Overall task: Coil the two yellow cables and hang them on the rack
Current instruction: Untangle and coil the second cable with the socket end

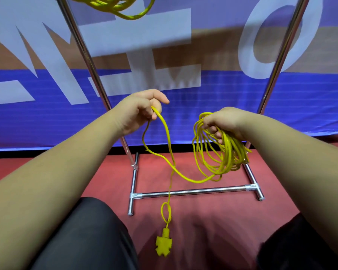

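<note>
— One cable looks finished: a yellow first coil hangs at the top edge of view, between the uprights of the rack. Agree?

— Agree (only its lower loops show, so what it hangs from is out of sight). And the second cable?

— Mostly gathered. The right hand has its fingers curled round a bundle of many loops, held above the rack's base. The left hand has thumb and fingers closed on the loose strand, just in front of the left upright.

— Slack remaining?

— A short tail. It drops from the left hand, makes one small loop, and ends at the plug, low over the red floor between the knees. I cannot tell whether the plug touches down. Another run sags across to the bundle.

— Judgement: a few more turns will take in the tail, then the bundle goes up beside the first. Well past halfway.
</note>
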{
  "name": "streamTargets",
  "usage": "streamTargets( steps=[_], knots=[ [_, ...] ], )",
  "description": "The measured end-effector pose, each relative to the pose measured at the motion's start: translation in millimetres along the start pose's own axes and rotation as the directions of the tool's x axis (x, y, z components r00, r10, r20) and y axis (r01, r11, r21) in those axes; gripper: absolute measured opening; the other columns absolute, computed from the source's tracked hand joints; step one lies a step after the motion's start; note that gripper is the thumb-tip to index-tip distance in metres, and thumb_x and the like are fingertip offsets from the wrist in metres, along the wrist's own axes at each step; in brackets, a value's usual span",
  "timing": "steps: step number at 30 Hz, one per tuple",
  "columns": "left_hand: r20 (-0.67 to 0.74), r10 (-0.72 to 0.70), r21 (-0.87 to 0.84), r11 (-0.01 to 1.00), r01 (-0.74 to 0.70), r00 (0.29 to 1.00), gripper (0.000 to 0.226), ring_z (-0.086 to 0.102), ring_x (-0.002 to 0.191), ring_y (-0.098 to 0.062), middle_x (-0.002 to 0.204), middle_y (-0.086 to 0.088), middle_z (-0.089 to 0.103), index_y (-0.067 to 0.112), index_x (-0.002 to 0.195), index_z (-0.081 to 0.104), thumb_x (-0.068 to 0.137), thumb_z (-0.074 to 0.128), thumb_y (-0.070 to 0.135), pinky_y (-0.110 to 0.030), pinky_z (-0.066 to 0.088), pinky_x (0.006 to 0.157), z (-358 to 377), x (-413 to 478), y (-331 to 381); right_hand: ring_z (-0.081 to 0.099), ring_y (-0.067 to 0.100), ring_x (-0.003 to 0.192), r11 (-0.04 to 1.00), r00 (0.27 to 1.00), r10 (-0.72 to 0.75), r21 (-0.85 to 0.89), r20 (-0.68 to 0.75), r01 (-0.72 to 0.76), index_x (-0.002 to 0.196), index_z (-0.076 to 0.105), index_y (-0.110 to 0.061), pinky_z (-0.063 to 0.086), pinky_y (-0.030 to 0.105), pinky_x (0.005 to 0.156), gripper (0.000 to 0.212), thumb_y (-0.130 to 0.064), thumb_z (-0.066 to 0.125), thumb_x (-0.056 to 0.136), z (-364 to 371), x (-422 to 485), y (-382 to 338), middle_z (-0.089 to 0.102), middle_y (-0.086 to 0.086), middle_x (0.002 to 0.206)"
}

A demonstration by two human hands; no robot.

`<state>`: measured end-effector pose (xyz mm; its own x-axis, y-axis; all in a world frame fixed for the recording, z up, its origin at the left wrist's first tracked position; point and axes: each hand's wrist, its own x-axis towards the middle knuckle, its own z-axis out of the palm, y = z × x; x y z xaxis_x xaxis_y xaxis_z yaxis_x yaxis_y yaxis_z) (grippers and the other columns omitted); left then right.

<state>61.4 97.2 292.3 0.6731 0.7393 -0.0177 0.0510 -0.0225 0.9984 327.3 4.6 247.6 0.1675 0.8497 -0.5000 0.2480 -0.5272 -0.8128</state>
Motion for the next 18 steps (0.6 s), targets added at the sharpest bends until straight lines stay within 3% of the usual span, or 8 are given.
streamTargets(
  steps=[2,4,8,12,14,15,18],
  knots=[
    [0.119,0.036,-0.091,0.996,-0.025,0.992,0.047,0.037,0.064,-0.027,0.060,-0.011,0.054,0.009,0.091,0.073,0.057,0.042,0.000,-0.036,0.029,0.064,7,-5,6,0.046,0.021,0.043,0.999,0.998,0.002,-0.032,-0.061,-0.004,0.066,0.056,-0.012,0.050,0.030,0.050,0.022,-0.016,0.069,0.083,4,1,2,0.047,0.007,0.056],
    [0.180,0.043,-0.077,0.997,-0.030,0.983,0.048,0.039,0.064,-0.024,0.065,-0.009,0.055,0.011,0.097,0.074,0.063,0.044,-0.003,-0.033,0.030,0.064,17,-4,9,0.046,0.020,0.041,1.000,0.998,-0.010,-0.023,-0.062,0.009,0.063,0.056,-0.011,0.049,0.030,0.050,0.027,-0.016,0.069,0.087,8,0,1,0.049,0.006,0.052],
    [0.231,0.053,0.047,0.997,-0.066,0.972,0.047,0.041,0.066,-0.013,0.079,-0.003,0.063,0.013,0.119,0.067,0.083,0.051,-0.012,-0.024,0.025,0.059,41,1,8,0.056,0.017,0.048,0.991,0.994,-0.075,0.112,0.083,0.066,0.074,0.062,-0.013,0.051,0.030,0.052,0.021,-0.016,0.065,0.094,23,-7,-7,0.058,0.005,0.062],
    [0.063,0.096,0.025,0.995,-0.098,0.993,0.039,0.051,0.071,-0.010,0.085,-0.006,0.066,0.009,0.127,0.065,0.092,0.053,-0.004,-0.022,0.034,0.063,47,14,-2,0.074,0.020,0.071,0.943,0.978,-0.102,0.329,0.181,0.037,0.094,0.072,-0.020,0.059,0.037,0.068,0.010,-0.026,0.067,0.100,36,-9,-14,0.073,0.002,0.080],
    [-0.035,0.087,0.052,0.995,-0.085,0.996,0.031,0.048,0.076,-0.013,0.085,-0.004,0.068,0.012,0.124,0.069,0.094,0.062,0.009,-0.026,0.034,0.066,40,20,-9,0.073,0.020,0.066,0.916,0.971,-0.115,0.401,0.209,0.022,0.093,0.072,-0.024,0.059,0.044,0.079,0.010,-0.029,0.067,0.100,42,-9,-18,0.071,0.000,0.076],
    [-0.067,0.073,0.064,0.996,-0.069,0.995,0.028,0.048,0.075,-0.013,0.085,-0.001,0.068,0.013,0.122,0.069,0.095,0.065,0.013,-0.026,0.035,0.067,36,22,-12,0.070,0.019,0.062,0.901,0.970,-0.119,0.434,0.213,0.015,0.090,0.071,-0.023,0.059,0.044,0.079,0.013,-0.029,0.066,0.101,45,-10,-20,0.067,-0.001,0.072],
    [-0.125,0.051,0.164,0.986,-0.030,0.991,0.021,0.056,0.079,-0.009,0.090,0.005,0.069,0.019,0.117,0.070,0.096,0.070,0.023,-0.024,0.044,0.071,24,22,-22,0.055,0.014,0.048,0.874,0.971,-0.114,0.485,0.208,-0.001,0.079,0.063,-0.020,0.056,0.033,0.060,0.027,-0.032,0.060,0.103,51,-14,-25,0.055,-0.004,0.061]
  ],
)
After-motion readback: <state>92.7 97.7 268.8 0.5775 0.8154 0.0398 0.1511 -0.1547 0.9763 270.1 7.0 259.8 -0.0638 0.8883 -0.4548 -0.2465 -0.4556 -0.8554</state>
